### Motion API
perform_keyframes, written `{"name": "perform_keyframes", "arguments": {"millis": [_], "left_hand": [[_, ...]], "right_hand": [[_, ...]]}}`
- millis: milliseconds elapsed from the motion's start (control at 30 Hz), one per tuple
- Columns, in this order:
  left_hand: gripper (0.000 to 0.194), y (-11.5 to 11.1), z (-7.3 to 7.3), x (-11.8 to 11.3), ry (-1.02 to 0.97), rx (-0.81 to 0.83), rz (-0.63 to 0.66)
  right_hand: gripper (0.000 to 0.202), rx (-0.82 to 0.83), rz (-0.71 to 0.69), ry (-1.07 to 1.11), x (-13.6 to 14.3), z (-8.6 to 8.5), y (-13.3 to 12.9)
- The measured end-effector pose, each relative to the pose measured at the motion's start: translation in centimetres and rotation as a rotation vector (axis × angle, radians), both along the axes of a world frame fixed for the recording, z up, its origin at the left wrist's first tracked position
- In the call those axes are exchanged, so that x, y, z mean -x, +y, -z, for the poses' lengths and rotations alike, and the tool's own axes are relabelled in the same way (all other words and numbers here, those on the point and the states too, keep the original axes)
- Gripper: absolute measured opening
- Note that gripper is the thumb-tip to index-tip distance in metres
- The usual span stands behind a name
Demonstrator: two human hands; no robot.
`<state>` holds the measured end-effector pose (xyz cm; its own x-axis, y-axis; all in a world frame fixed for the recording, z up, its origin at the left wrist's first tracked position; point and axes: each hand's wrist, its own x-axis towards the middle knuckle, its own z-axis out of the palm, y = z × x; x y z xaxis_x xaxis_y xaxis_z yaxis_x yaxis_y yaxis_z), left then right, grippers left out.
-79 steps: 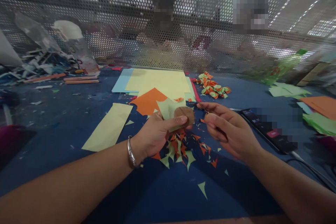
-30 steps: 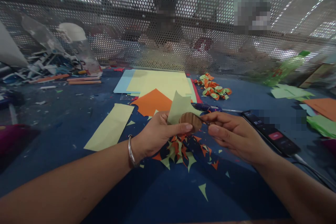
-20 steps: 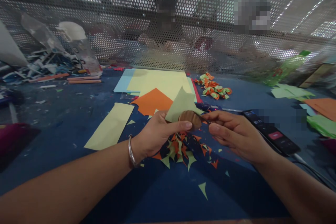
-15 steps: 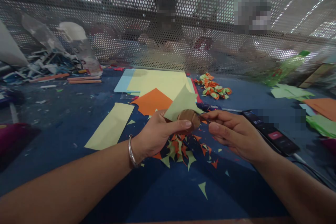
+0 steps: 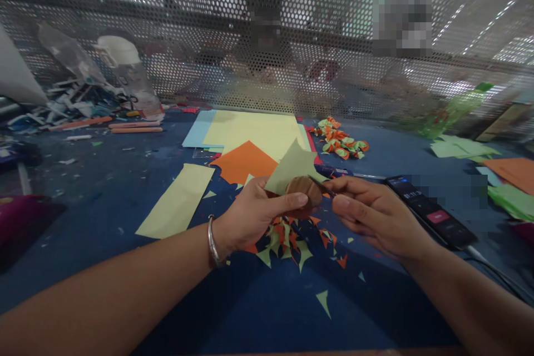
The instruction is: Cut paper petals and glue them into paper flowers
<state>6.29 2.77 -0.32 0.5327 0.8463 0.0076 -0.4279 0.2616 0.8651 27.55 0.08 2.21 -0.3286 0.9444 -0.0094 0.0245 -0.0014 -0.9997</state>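
Observation:
My left hand (image 5: 258, 211) is closed, its thumb pressing a round brown cardboard disc (image 5: 303, 191) against a sheet of pale green paper (image 5: 292, 164). The paper rises above the disc to a point. At the disc's right edge, my right hand (image 5: 371, 214) grips scissors (image 5: 321, 184). Only a thin dark blade shows; the fingers hide the handles. Below the hands lie green and orange paper offcuts (image 5: 283, 236) with curved, pointed edges. An orange sheet (image 5: 245, 160) and a pale green strip (image 5: 177, 200) lie left of the held paper.
Stacked yellow and blue sheets (image 5: 254, 125) lie against a perforated metal screen (image 5: 187, 28). Curled paper pieces (image 5: 340, 139) are heaped behind my right hand. A phone (image 5: 431, 212) with a cable lies at right. At left stand a bottle (image 5: 133, 78) and several clay-coloured sticks (image 5: 136, 127).
The dark blade now shows more plainly and slants against the disc's right edge. The paper and disc have shifted slightly right. Both hands keep their holds.

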Motion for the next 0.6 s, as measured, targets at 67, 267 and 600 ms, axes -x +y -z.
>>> {"name": "perform_keyframes", "arguments": {"millis": [67, 267, 600], "left_hand": [[0.016, 0.09, 0.01, 0.04, -0.005, -0.015, -0.018], [0.027, 0.58, 0.40, 0.29, 0.012, -0.062, -0.042], [0.016, 0.72, 0.13, 0.25, -0.029, -0.027, -0.031]], "right_hand": [[0.029, -0.001, 0.000, -0.009, -0.16, 0.12, 0.01], [0.037, 0.002, 0.018, -0.068, -0.46, 0.18, 0.30], [0.037, 0.024, 0.031, -0.014, -0.24, -0.02, 0.15]]}}
